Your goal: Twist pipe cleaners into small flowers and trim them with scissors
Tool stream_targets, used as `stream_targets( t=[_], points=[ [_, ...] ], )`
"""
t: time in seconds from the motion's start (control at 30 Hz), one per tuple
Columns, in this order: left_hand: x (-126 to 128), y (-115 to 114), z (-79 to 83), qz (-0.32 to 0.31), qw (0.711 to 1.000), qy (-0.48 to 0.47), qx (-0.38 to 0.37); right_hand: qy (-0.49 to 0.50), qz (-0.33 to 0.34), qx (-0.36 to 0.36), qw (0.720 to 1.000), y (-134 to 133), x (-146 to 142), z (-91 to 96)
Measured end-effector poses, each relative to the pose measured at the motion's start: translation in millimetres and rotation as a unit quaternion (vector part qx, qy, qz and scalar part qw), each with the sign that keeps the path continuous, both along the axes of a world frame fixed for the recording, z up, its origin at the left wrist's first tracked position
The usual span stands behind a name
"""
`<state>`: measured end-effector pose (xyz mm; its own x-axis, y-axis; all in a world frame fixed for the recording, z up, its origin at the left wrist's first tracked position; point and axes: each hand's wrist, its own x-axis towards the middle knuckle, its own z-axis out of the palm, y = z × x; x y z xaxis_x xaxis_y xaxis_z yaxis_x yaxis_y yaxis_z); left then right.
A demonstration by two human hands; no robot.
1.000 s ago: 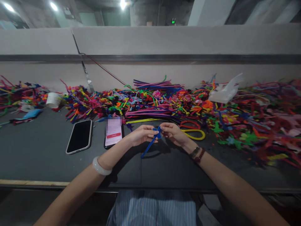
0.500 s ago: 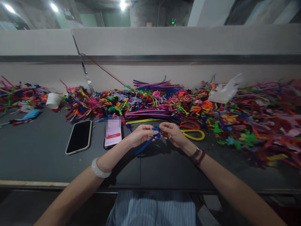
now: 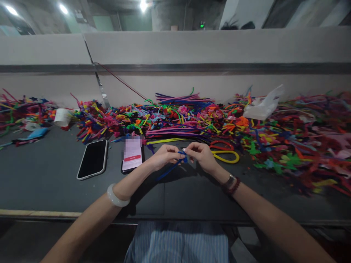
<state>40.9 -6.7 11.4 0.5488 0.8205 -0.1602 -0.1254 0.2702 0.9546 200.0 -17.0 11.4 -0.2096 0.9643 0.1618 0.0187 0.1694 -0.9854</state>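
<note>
A blue pipe cleaner (image 3: 168, 171) is pinched in my left hand (image 3: 163, 157), its loose tail slanting down to the left over the dark table. At my fingertips its end is bent into a small looped shape. My right hand (image 3: 202, 156) meets it from the right, thumb and forefinger pinched together on the blue bend. A white bangle (image 3: 116, 197) circles my left wrist. Just beyond my right hand lie a yellow pipe cleaner loop (image 3: 227, 157) and a red pipe cleaner loop (image 3: 221, 145).
A long heap of coloured pipe cleaners (image 3: 164, 117) runs along the back wall. Two phones, one dark (image 3: 92, 159) and one lit (image 3: 132, 157), lie left of my hands. A white cup (image 3: 62, 117) and a white plastic bag (image 3: 263, 106) rest at the heap.
The small blue bend has turned between my fingertips and now looks more compact. My right fingertips have shifted slightly left and down onto it. My left hand has barely moved.
</note>
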Motion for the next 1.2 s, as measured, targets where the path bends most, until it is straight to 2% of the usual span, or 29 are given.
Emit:
stream_targets(
  t=[0.23,0.47,0.67,0.73,1.03,1.2],
  points=[
    [-1,2,1.0,0.003,1.0,-0.006,-0.02,0.01,0.039,-0.037,0.999,5,3,2.5],
    [1,2,-4.8,-0.04,0.998,-0.008,-0.038,-0.002,0.056,-0.037,0.998,6,5,0.2],
    [-1,4,-4.9,-0.043,0.995,-0.043,-0.081,0.045,0.116,-0.136,0.983,10,13,4.1],
    [-2,5,-4.7,-0.039,0.994,-0.045,-0.088,0.056,0.121,-0.149,0.98,10,15,5.0],
    [0,7,-7.9,-0.017,0.996,-0.016,-0.083,0.044,0.099,-0.064,0.992,10,11,-1.3],
    [0,6,-8.8,-0.022,0.997,-0.008,-0.07,0.039,0.076,-0.046,0.995,8,8,-3.3]
  ],
)
